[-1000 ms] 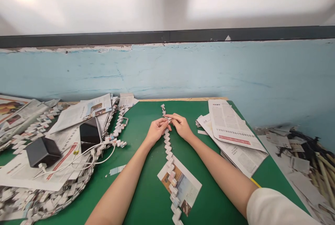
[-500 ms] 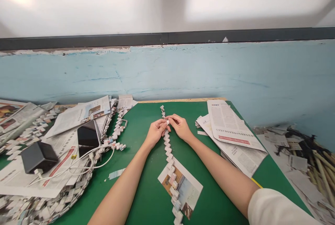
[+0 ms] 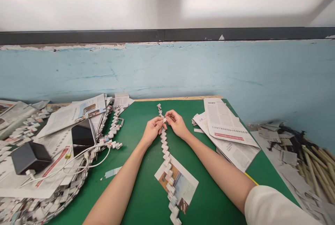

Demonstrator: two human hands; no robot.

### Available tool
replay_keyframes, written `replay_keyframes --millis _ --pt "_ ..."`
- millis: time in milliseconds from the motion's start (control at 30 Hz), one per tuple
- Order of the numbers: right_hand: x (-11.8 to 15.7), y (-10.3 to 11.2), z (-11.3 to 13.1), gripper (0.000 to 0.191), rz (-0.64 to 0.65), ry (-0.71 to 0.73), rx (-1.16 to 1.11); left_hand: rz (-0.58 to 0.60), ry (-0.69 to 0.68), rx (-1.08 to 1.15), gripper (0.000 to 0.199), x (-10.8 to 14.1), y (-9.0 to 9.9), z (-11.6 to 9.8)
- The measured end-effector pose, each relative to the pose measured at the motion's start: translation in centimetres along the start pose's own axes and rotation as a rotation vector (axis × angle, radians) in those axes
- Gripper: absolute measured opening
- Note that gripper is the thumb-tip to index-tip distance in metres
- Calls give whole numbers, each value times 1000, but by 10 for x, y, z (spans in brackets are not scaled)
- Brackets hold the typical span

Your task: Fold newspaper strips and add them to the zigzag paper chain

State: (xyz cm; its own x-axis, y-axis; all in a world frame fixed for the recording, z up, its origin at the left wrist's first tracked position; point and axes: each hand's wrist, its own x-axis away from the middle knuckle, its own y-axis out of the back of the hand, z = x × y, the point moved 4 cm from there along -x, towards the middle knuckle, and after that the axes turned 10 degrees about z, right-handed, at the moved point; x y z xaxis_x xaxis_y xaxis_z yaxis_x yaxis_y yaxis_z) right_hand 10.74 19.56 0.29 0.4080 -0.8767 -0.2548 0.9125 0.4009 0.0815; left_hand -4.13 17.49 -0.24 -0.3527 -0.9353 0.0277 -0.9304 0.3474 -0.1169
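A zigzag chain of folded paper point(image 3: 165, 147) runs lengthwise along the green table, from beyond my hands down to the bottom edge of the view. My left hand point(image 3: 154, 129) is closed on the chain near its far end, thumb and fingers pinched together. From the other side my right hand point(image 3: 177, 124) comes in, its fingers bent in a pinch at a small white folded paper piece point(image 3: 164, 120) between the two hands. The fingertips partly hide that piece. Under the nearer part of the chain lies a printed picture sheet point(image 3: 187, 184).
On the left, newspapers point(image 3: 78, 108), a phone point(image 3: 83, 136), a black box point(image 3: 30, 158) with a white cable point(image 3: 104, 158) and a large woven paper piece point(image 3: 65, 197) are heaped. Folded newspapers point(image 3: 225, 123) lie right. Beyond the table's right edge are bamboo-like poles point(image 3: 314, 169).
The whole view has shifted slightly, so things sit a little further left. My right hand has its fingers more curled and slightly raised; my left hand stays at the chain.
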Motion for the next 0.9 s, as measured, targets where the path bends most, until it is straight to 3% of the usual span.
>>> replay_keyframes --millis 633,900 --pt "1 0 8 19 14 16 48 -1 -9 -1 50 -2 -2 2" --pt "1 2 4 17 -39 41 117 -21 0 -20 49 -3 -2 6"
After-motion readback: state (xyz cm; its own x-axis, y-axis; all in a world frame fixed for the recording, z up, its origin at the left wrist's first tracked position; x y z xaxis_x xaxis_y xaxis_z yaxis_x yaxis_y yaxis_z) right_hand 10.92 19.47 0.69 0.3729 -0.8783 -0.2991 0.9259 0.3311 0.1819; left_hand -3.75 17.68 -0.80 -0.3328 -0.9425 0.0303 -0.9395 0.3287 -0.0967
